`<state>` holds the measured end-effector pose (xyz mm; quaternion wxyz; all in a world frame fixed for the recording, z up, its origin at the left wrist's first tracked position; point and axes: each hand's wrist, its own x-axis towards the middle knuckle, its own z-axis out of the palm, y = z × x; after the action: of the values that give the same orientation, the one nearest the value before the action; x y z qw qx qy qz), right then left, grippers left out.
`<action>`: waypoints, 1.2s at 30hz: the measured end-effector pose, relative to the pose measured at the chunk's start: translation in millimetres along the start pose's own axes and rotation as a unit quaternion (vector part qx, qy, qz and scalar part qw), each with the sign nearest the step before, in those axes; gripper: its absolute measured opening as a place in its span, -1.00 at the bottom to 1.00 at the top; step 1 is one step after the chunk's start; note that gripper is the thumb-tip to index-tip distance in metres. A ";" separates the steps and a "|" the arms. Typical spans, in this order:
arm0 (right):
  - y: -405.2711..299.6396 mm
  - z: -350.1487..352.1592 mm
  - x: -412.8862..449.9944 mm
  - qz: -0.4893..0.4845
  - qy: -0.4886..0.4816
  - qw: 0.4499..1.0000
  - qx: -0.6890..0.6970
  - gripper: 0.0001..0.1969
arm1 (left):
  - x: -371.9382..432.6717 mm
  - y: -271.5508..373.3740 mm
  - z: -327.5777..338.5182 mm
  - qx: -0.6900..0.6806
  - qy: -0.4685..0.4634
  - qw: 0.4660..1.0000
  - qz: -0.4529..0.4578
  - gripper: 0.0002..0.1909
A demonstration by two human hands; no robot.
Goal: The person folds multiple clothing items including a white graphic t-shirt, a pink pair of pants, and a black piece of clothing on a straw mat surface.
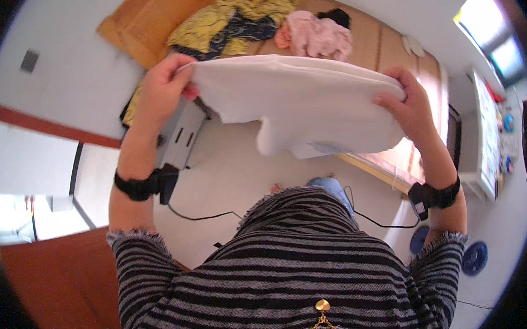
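Note:
A white cloth garment (296, 100) hangs stretched out in the air before me, its top edge folded over and its lower edge uneven. Pinched in my left hand (165, 87) is the garment's left upper corner. My right hand (403, 103) grips the opposite end, with the thumb on the near face and the fingers behind. Near its bottom edge the cloth bears a faint grey-blue print (327, 147). Part of the bed behind is hidden by the cloth.
Beyond lies a bed with a brown mat (364, 34). On it are yellow-and-navy patterned fabric (233, 23) and a pink garment (319, 36). A grey drawer cabinet (183, 133) stands at left, a white table (483, 135) at right. Cables run from both wrist straps.

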<state>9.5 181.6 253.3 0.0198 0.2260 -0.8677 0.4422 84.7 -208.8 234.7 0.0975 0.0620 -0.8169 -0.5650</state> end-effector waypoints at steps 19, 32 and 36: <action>174.3 -99.0 102.7 0.012 0.070 0.974 -0.214 -0.80 | 188.6 -12.7 183.0 -0.034 -0.139 0.989 -0.043 -0.81; 299.3 -88.4 110.2 -0.208 0.008 0.953 -0.218 -0.82 | 92.1 -53.9 252.8 0.071 -0.158 0.980 -0.093 -0.87; 419.3 -65.0 54.1 -0.167 -0.117 0.923 -0.327 -0.81 | 27.5 -149.1 364.4 0.095 -0.385 0.917 -0.052 -0.81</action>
<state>-221.6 424.3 -12.6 0.0649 0.3988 -0.9098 0.0943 -27.0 64.7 -27.1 -0.2603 -0.1090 -0.8368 -0.4691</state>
